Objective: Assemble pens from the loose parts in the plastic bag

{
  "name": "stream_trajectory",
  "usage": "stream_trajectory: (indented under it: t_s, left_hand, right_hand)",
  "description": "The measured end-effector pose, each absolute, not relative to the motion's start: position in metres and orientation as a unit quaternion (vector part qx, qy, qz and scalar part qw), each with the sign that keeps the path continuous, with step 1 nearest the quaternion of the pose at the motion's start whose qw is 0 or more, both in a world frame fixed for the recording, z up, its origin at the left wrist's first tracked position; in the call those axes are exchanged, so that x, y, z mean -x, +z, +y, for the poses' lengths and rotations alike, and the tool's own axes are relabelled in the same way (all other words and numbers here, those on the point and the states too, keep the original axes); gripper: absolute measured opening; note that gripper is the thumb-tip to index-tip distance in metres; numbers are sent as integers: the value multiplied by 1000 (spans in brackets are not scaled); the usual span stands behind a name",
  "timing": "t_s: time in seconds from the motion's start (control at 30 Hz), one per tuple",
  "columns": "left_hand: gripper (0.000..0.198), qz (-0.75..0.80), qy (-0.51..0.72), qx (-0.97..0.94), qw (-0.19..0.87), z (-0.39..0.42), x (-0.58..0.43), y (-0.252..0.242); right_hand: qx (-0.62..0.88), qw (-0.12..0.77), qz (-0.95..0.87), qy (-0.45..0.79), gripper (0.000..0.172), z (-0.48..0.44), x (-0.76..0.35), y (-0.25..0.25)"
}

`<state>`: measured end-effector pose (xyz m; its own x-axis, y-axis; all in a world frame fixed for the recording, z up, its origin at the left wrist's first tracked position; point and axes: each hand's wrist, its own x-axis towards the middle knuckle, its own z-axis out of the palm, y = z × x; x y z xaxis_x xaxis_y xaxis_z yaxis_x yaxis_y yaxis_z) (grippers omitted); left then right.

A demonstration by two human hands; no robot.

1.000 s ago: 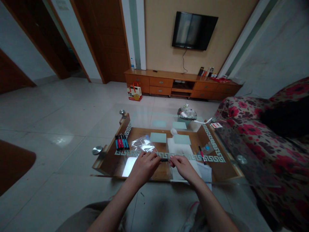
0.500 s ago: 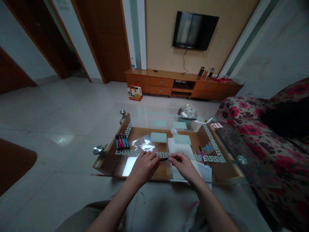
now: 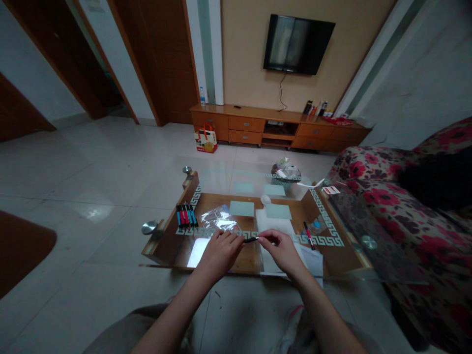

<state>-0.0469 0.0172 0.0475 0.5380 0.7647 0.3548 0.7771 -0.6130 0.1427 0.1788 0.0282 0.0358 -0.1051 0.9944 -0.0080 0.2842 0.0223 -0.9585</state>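
Observation:
My left hand [image 3: 220, 253] and my right hand [image 3: 282, 250] meet over the near edge of a glass-topped coffee table [image 3: 334, 273]. Both pinch a thin dark pen [image 3: 250, 240] that spans the gap between them, left fingers on one end, right fingertips on the other. White paper sheets [image 3: 309, 260] lie under and to the right of my right hand. A crumpled clear plastic bag [image 3: 218, 219] sits just beyond my left hand. A row of several red, blue and black pens [image 3: 185, 216] lies at the table's left.
A red-and-black pen [image 3: 308, 235] lies to the right of the paper. Pale green squares [image 3: 242, 209] and a bowl of oddments [image 3: 286, 173] sit farther back. A floral sofa [image 3: 413, 206] borders the right side. A TV cabinet [image 3: 276, 129] and a gift bag [image 3: 205, 140] stand at the far wall.
Both hands have lifted slightly with the pen between them; its end has tilted upward a little. Nothing else on the table has moved.

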Motion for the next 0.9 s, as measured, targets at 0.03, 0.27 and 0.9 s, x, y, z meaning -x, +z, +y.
stream_trajectory:
  t_s: [0.03,0.27,0.9]
  left_hand:
    - [17,-441,-195,876,17,17,47,47]
    - [14,-471,-195,860,23,18,50,44]
    - [16,-467,-197,862,12,16,52,48]
  right_hand:
    - [539,399,-595,444,27,29,-180,36]
    - [592,345,-645,339,20,33,-193,27]
    - [617,89,-763,172,15,19,-178,8]
